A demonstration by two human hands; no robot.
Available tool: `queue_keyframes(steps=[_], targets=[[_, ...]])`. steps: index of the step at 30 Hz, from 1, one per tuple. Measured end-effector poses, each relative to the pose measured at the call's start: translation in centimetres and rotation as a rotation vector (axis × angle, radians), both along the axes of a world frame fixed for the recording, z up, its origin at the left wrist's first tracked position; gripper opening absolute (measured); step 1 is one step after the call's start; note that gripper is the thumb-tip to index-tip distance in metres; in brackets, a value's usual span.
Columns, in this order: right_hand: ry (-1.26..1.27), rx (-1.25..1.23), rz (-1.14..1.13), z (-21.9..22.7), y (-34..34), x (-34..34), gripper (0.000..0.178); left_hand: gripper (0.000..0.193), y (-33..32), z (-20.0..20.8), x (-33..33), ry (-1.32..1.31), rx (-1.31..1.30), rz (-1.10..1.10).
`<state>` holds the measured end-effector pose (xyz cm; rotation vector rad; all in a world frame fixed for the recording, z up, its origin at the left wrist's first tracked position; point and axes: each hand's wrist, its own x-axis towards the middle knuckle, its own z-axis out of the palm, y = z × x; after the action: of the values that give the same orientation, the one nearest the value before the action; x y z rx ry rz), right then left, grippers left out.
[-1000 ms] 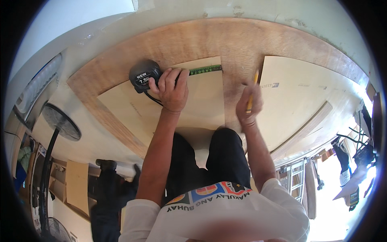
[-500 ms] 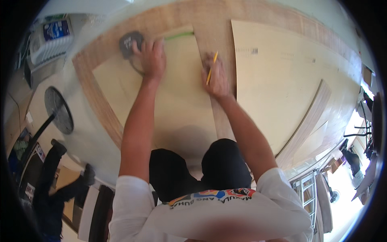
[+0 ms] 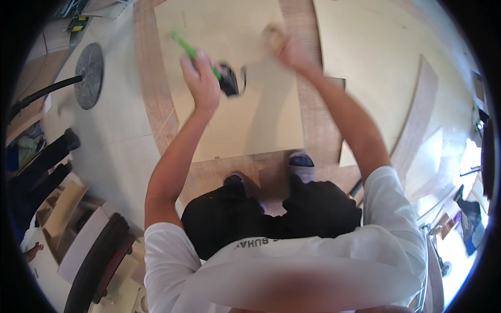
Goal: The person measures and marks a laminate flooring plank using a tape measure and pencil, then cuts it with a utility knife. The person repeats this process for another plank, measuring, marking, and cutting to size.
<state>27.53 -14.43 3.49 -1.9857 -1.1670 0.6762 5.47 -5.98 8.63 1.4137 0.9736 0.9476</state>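
Observation:
My left hand [image 3: 201,81] is closed on a tape measure, raised above a pale board [image 3: 235,122]. Its black case [image 3: 228,82] hangs beside the fingers, and a green blade [image 3: 183,44] slants out past the hand toward the far left. Farther right, my right hand [image 3: 287,49] is curled over the same board and smeared by motion. A yellowish blur at its fingertips matches the pencil [image 3: 274,40] seen clearly in that hand earlier.
The pale board lies on a larger brown wooden sheet [image 3: 148,78]. A second pale board [image 3: 365,57] and a narrow brown strip [image 3: 416,109] lie to the right. At left are a round stand base [image 3: 90,75] and another person's dark-clothed legs [image 3: 39,159].
Both hands have lifted off the board, and the tape measure has come up with my left hand. My body has risen; my feet now show at the board's near edge.

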Motion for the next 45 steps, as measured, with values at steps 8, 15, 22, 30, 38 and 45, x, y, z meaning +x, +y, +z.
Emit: queue_keyframes(steps=[8, 15, 22, 30, 38, 45], targets=[[0.656, -0.115, 0.45, 1.6, -17.4, -18.8, 0.081, 0.011, -17.8, -1.4, -11.0, 0.091, -0.265, -0.164], [0.657, -0.248, 0.44, 2.4, -21.7, -20.6, 0.083, 0.047, -20.0, 1.2, -12.8, -0.019, -0.647, -0.379], [1.787, -0.463, 0.359, 2.6, -22.7, -22.5, 0.07, 0.054, -18.6, 2.9, -12.9, -0.158, -0.854, -0.135], [0.392, -0.376, 0.454, 5.4, -21.0, -17.7, 0.057, 0.058, -16.4, -0.2, -16.9, 0.176, -0.391, -0.13], [-0.194, -0.354, 0.428, 7.5, -27.7, -8.8, 0.049, 0.043, -12.1, -2.8, -23.4, 0.211, -0.769, 0.357], [-0.223, -0.498, 0.357, 6.1, -28.2, -9.3, 0.048, 0.046, -13.6, -5.2, -25.1, 0.594, -0.625, 0.294]])
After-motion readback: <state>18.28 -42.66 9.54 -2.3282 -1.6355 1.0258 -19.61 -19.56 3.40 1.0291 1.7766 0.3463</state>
